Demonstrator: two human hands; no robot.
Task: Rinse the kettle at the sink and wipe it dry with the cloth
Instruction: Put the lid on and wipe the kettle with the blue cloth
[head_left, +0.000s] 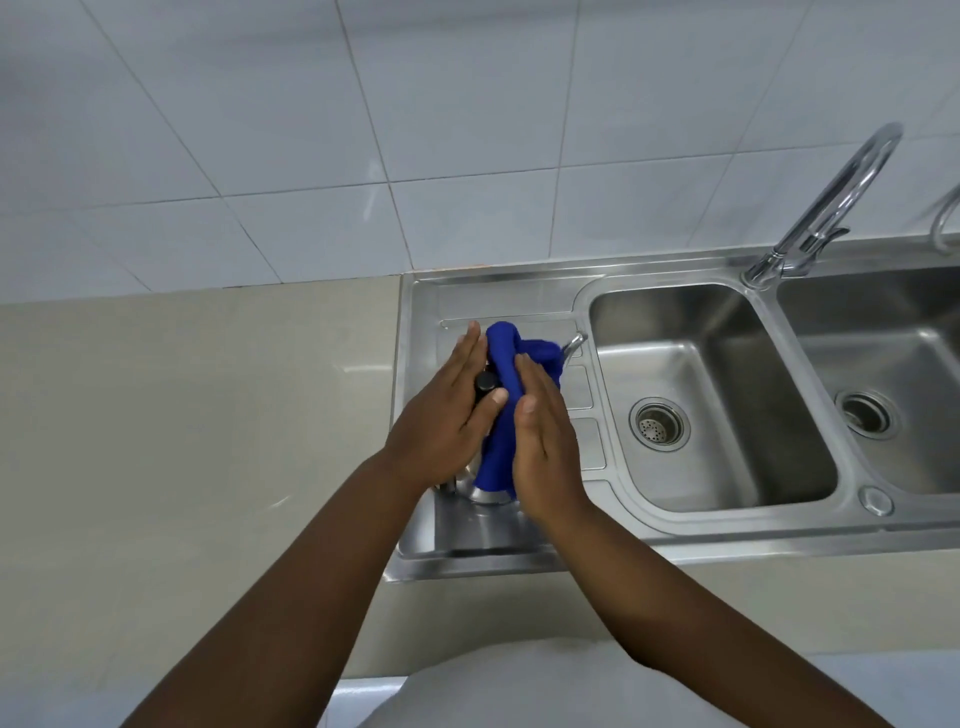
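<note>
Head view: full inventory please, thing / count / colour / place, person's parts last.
kettle: 1, shiny steel with black lid knob, standing on the drainboard, mostly hidden by cloth and hands; spout points toward the basins
cloth: 1, blue, draped over the kettle
drainboard: 1, steel, left part of the sink unit
sink basins: 2, steel, right of the drainboard, each with a drain strainer
faucet: 1, chrome gooseneck, behind the divider between the basins
second chrome fixture: 1, far right edge, cut off
countertop: 1, beige, left of and in front of the sink
wall tiles: many, white, behind the counter
left hand: 1, flat against the kettle's left side
right hand: 1, pressing the cloth onto the kettle
</note>
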